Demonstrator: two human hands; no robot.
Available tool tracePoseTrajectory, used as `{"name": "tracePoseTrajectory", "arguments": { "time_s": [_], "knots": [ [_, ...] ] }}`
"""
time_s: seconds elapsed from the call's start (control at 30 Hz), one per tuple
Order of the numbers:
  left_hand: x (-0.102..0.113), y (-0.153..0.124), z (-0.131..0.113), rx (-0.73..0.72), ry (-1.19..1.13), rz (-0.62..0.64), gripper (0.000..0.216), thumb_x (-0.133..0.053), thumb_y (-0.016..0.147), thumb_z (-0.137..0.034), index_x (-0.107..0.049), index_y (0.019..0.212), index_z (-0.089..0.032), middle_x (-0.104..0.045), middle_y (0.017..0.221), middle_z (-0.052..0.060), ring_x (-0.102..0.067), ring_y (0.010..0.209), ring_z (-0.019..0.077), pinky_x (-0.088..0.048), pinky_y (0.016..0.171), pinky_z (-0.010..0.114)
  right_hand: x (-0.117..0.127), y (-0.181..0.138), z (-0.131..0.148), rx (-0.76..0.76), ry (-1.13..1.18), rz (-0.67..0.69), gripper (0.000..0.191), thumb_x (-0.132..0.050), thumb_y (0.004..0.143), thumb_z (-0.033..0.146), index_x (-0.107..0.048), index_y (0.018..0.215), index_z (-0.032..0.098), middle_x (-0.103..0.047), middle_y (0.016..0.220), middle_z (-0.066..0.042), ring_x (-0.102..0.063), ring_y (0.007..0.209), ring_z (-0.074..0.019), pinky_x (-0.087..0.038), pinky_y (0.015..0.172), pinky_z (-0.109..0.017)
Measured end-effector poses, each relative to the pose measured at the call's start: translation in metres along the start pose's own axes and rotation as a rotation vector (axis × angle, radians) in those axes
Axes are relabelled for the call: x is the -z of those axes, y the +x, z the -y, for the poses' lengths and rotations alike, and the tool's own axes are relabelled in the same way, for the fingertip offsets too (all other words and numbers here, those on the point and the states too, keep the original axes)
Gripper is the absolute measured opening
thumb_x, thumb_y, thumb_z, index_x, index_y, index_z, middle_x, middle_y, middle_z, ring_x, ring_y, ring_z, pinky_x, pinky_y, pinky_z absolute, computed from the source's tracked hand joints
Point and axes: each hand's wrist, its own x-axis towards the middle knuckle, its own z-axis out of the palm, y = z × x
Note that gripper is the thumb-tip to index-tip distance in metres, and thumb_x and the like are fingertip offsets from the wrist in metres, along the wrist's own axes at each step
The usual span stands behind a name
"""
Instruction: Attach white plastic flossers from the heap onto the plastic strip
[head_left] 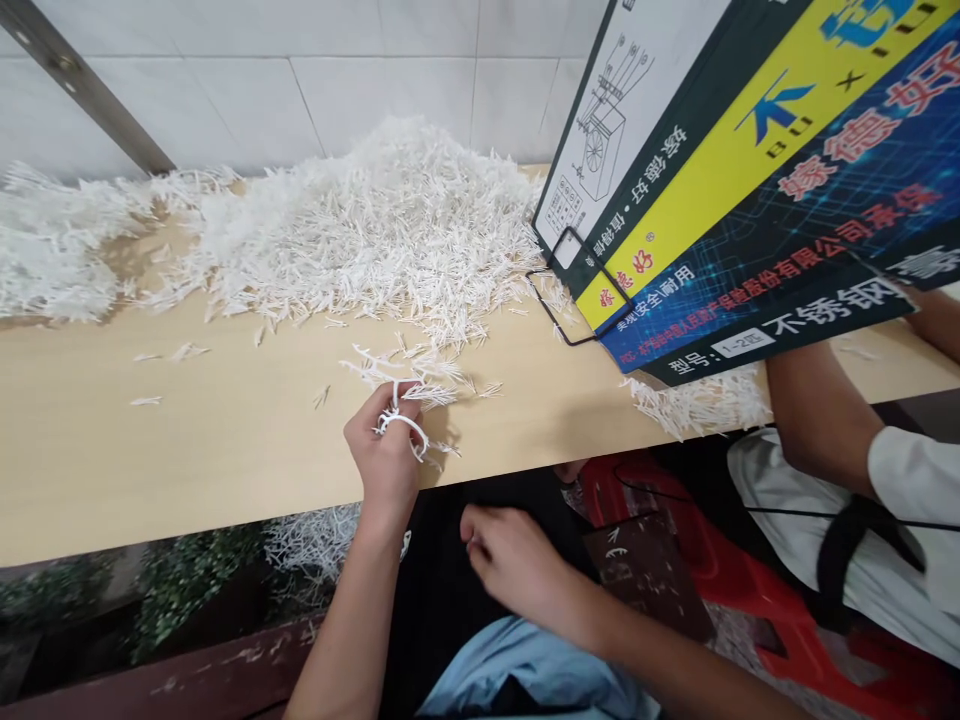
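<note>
My left hand (386, 440) is above the front part of the table, its fingers pinched on a white plastic sprue (409, 425). Curved runners and thin prongs of the sprue stick out past the fingertips. Loose thin white plastic pieces (442, 370) lie just beyond this hand. Lower down, over my lap and apart from the table edge, my right hand (517, 565) is closed with the fingers curled. Its palm side is hidden, so whatever it holds, if anything, does not show.
A large heap of white plastic pieces (390, 230) covers the back of the wooden table (187, 470). A printed cardboard box (720, 200) with a black wire frame (562, 300) stands at right. Beyond it are a co-worker's arm (821, 410) and a red stool (690, 540). Sprues (315, 545) lie below.
</note>
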Motion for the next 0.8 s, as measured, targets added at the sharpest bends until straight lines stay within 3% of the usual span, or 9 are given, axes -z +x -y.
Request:
{"name": "tracePoseTrajectory", "arguments": {
  "time_s": [0.1,0.23,0.33,0.43,0.57,0.63,0.7,0.77,0.8],
  "knots": [
    [0.0,-0.001,-0.003,0.018,-0.021,0.035,0.017,-0.063,0.081,-0.034,-0.07,0.087,-0.019,-0.04,0.051,-0.007,-0.035,0.042,0.0089,-0.027,0.043,0.023,0.007,0.015,-0.006,-0.056,0.116,-0.178,0.025,-0.051,0.095,0.011,-0.07,0.108,0.02,-0.078,0.105,-0.008,-0.075,0.096,-0.0226,-0.057,0.089,-0.033],
    [0.001,-0.001,-0.004,-0.007,0.016,0.039,0.02,-0.063,0.082,-0.035,-0.071,0.086,-0.018,-0.045,0.054,-0.005,-0.038,0.043,0.0091,-0.028,0.044,0.023,0.003,0.052,0.008,0.064,-0.08,-0.112,0.045,-0.044,0.094,0.003,-0.065,0.132,0.014,-0.071,0.13,-0.019,-0.071,0.115,-0.0301,-0.053,0.105,-0.046],
    [0.002,0.0,-0.003,-0.026,0.043,0.037,0.022,-0.062,0.082,-0.036,-0.072,0.087,-0.017,-0.048,0.055,-0.005,-0.041,0.044,0.0094,-0.029,0.044,0.023,0.001,0.086,0.017,0.145,0.034,-0.208,0.055,-0.037,0.097,0.005,-0.056,0.146,0.022,-0.064,0.146,-0.011,-0.059,0.133,-0.0259,-0.044,0.117,-0.045],
    [0.004,0.0,-0.001,-0.022,0.052,0.065,0.024,-0.061,0.084,-0.037,-0.073,0.088,-0.017,-0.048,0.053,-0.005,-0.042,0.043,0.0098,-0.031,0.044,0.023,0.0,0.103,0.011,0.175,0.126,-0.291,0.056,-0.038,0.098,0.008,-0.053,0.148,0.029,-0.065,0.145,-0.005,-0.058,0.134,-0.0227,-0.045,0.118,-0.042],
    [0.005,0.001,0.0,-0.032,0.069,0.08,0.028,-0.061,0.085,-0.039,-0.076,0.091,-0.016,-0.056,0.058,-0.003,-0.048,0.046,0.0104,-0.036,0.047,0.023,-0.009,0.077,-0.001,0.204,-0.159,-0.146,0.059,-0.047,0.084,-0.002,-0.061,0.138,0.019,-0.071,0.131,-0.013,-0.067,0.118,-0.0275,-0.054,0.104,-0.041],
    [0.005,0.002,0.0,-0.03,0.058,0.069,0.03,-0.064,0.083,-0.039,-0.077,0.093,-0.014,-0.062,0.065,0.0,-0.054,0.052,0.0117,-0.04,0.051,0.023,-0.012,0.049,-0.001,0.269,-0.343,-0.082,0.045,-0.048,0.084,-0.003,-0.068,0.122,0.012,-0.075,0.114,-0.017,-0.072,0.099,-0.0281,-0.059,0.087,-0.039],
    [0.004,0.004,0.0,-0.013,0.035,0.055,0.032,-0.068,0.08,-0.039,-0.078,0.095,-0.013,-0.068,0.072,0.002,-0.06,0.06,0.014,-0.045,0.056,0.024,-0.006,0.021,0.002,0.512,-0.406,-0.087,0.029,-0.053,0.089,0.004,-0.069,0.111,0.013,-0.075,0.098,-0.012,-0.072,0.085,-0.0246,-0.058,0.069,-0.033],
    [0.004,0.004,0.0,0.014,0.009,0.053,0.034,-0.073,0.076,-0.039,-0.078,0.096,-0.012,-0.071,0.077,0.005,-0.064,0.067,0.0168,-0.048,0.062,0.025,0.016,0.007,0.004,0.833,-0.358,-0.217,0.025,-0.053,0.097,0.014,-0.067,0.117,0.012,-0.072,0.083,-0.008,-0.068,0.073,-0.0211,-0.053,0.058,-0.031],
    [0.004,0.004,-0.001,0.026,-0.002,0.057,0.036,-0.075,0.074,-0.039,-0.079,0.097,-0.012,-0.072,0.078,0.005,-0.065,0.07,0.018,-0.049,0.064,0.026,0.033,0.008,0.005,0.983,-0.303,-0.345,0.027,-0.05,0.099,0.017,-0.067,0.119,0.01,-0.069,0.074,-0.006,-0.064,0.064,-0.0197,-0.049,0.052,-0.031]
  ]
}}
